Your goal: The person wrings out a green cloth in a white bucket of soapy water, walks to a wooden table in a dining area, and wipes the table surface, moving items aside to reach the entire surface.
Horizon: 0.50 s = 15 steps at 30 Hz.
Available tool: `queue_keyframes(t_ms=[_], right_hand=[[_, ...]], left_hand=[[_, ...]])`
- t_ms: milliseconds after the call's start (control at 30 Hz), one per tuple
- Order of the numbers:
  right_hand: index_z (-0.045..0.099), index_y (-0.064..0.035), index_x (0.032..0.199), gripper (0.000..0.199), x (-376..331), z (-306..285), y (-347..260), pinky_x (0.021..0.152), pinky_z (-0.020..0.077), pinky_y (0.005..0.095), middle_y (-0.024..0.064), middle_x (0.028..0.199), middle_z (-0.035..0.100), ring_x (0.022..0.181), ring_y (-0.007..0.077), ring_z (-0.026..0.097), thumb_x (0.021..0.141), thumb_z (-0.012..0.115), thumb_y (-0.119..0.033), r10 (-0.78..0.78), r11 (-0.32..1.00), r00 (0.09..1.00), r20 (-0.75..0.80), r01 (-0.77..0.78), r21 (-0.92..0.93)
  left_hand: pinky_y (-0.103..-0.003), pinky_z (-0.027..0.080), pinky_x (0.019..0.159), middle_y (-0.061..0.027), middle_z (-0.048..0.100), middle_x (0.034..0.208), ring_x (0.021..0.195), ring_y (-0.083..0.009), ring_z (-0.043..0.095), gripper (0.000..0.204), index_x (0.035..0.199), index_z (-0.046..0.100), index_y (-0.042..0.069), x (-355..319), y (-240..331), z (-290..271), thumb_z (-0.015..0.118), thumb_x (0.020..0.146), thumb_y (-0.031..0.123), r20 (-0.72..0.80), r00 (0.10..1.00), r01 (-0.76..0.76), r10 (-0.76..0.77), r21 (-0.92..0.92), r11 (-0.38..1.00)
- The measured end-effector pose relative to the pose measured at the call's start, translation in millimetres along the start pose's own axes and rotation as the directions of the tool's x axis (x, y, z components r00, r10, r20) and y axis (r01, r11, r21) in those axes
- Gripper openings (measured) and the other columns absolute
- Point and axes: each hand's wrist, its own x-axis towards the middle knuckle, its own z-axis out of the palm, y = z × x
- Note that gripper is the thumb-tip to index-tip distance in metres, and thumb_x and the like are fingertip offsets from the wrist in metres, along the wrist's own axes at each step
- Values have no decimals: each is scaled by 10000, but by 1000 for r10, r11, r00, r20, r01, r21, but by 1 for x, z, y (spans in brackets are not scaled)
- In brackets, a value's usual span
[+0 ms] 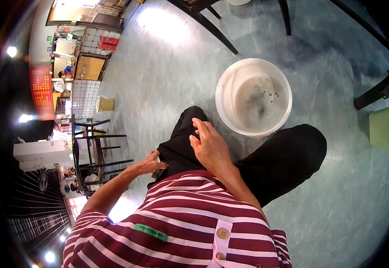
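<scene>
Looking down from the head view, I see the white basin [253,97] on the grey floor [167,76], just ahead of the knees and a little to the right of the body's midline. It is round, so it offers no long axis to line up with; greyish foamy water sits in its bottom. The right hand [210,145] rests flat on the left thigh of the black trousers [288,156], fingers [202,126] spread loosely and holding nothing, their tips pointing forward and slightly left. From those tips the basin lies forward and to the right, near but not touching, with its near rim just past the knee. The left hand [152,161] sits lower and further left, at the hip, fingers partly curled against a dark edge there; I cannot tell whether it grips anything. That puts the right hand clearly nearer the basin, with the left well apart from it. The striped red and white shirt [181,223] fills the lower frame. Dark chair legs [212,27] stand beyond the basin, and a yellowish stool [383,129] sits at the right edge.
</scene>
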Motion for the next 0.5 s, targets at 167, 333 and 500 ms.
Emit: queue_keyframes(t_ms=[167,333,500], right_hand=[[482,-30,1260,403,-1,2,2,805,514,386,139,1116,586,960,278,621,886,608,-117,-10,999,999,40,12,-46],[491,-25,1235,394,-2,-4,-2,804,510,402,144,1063,584,951,300,618,877,611,-137,-15,996,998,53,20,-88],[507,-30,1190,376,-2,-1,-2,782,510,417,128,1025,590,931,290,625,862,622,-173,-75,971,997,-2,73,-229]], left_hand=[[-451,470,902,-268,317,1377,1198,-409,461,802,1344,370,-42,-26,22,10,636,805,488,-81,995,-62,58,-51,997],[-466,390,990,-263,493,1241,1206,-437,427,387,1120,538,-45,-3,-16,34,481,924,283,-448,816,-248,365,301,921],[-532,381,999,-247,577,978,1211,-494,412,143,904,540,-43,3,-72,56,467,888,79,-460,616,-184,639,705,685]])
